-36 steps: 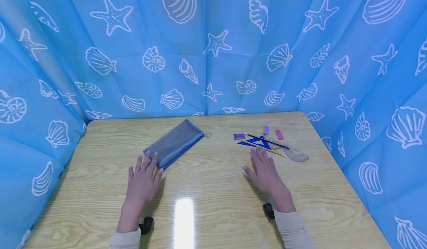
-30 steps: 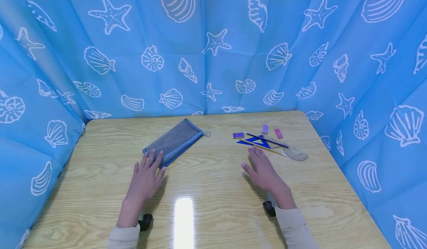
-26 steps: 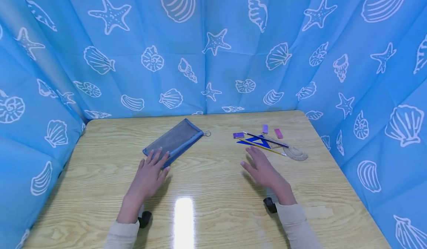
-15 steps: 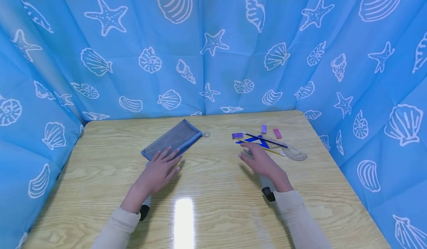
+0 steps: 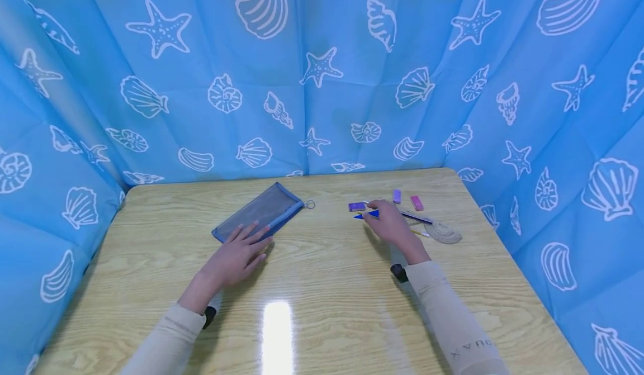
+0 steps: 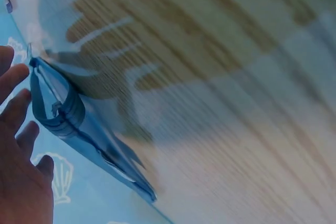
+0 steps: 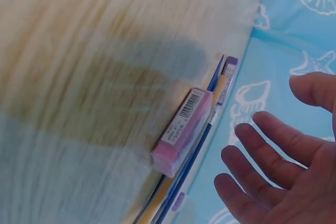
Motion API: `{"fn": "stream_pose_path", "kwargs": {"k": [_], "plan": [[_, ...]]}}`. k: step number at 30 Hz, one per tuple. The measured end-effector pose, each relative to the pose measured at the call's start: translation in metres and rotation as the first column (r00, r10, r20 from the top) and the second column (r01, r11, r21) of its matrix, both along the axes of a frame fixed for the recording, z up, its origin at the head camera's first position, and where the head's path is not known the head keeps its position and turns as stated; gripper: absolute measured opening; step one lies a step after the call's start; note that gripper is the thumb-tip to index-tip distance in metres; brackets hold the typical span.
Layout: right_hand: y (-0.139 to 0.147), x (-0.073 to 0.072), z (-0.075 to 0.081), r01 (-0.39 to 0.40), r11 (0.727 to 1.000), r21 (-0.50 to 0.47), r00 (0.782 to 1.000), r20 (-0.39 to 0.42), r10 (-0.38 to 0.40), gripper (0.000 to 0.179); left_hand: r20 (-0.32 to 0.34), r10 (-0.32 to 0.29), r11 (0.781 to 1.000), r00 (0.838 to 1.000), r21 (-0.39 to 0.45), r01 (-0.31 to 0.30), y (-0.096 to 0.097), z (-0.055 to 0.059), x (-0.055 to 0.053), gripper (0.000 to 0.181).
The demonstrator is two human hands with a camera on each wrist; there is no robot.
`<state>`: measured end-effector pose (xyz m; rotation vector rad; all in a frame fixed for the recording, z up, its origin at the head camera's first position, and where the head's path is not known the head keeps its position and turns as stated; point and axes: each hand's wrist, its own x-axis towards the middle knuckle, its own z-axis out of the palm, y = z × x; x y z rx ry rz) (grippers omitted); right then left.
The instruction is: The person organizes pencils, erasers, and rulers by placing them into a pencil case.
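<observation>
A blue mesh pencil pouch (image 5: 259, 210) lies left of centre on the table, also seen as a blue pouch (image 6: 86, 129) in the left wrist view. My left hand (image 5: 235, 260) is spread over its near edge, fingers overlapping the mesh. My right hand (image 5: 392, 224) reaches over a blue set square (image 5: 371, 214), a yellow pencil (image 5: 420, 233) and a dark pencil (image 5: 416, 217), partly hiding them. In the right wrist view the right hand (image 7: 286, 166) has parted, slightly bent fingers with nothing between them; a pink eraser (image 7: 181, 129) shows before the pencils.
A dark purple eraser (image 5: 357, 207), a lavender eraser (image 5: 397, 197) and a pink eraser (image 5: 416, 203) lie around the pencils. A clear protractor (image 5: 444, 233) sits to their right. A blue curtain (image 5: 322, 107) with shells and starfish borders the wooden table (image 5: 322, 285).
My right hand has moved forward over the set square and pencils, covering more of them. My left hand has shifted right along the pouch's near edge.
</observation>
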<state>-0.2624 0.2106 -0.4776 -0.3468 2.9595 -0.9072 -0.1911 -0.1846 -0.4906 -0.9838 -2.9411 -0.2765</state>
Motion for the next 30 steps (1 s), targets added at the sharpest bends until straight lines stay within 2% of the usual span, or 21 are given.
{"fn": "stream_pose_path", "kwargs": {"k": [7,14,23,30], "plan": [[-0.004,-0.019,-0.005,-0.003,1.0,0.012,1.0,0.023,0.002,0.046,0.023,0.043,0.999,0.999,0.023,-0.044,-0.002,-0.002,-0.003,0.048],[-0.004,-0.034,-0.007,0.042,0.999,0.025,0.998,0.037,-0.043,0.046,0.098,0.092,0.994,0.991,0.044,-0.097,-0.002,-0.002,-0.006,0.048],[-0.004,-0.04,-0.011,0.074,0.996,0.056,0.996,0.051,-0.077,0.042,0.168,0.134,0.987,0.977,0.062,-0.146,-0.003,-0.006,-0.011,0.051],[-0.005,-0.043,-0.016,0.071,0.994,0.08,0.997,0.026,-0.073,0.038,0.162,0.174,0.975,0.971,0.109,-0.193,0.001,-0.004,-0.011,0.053]]}}
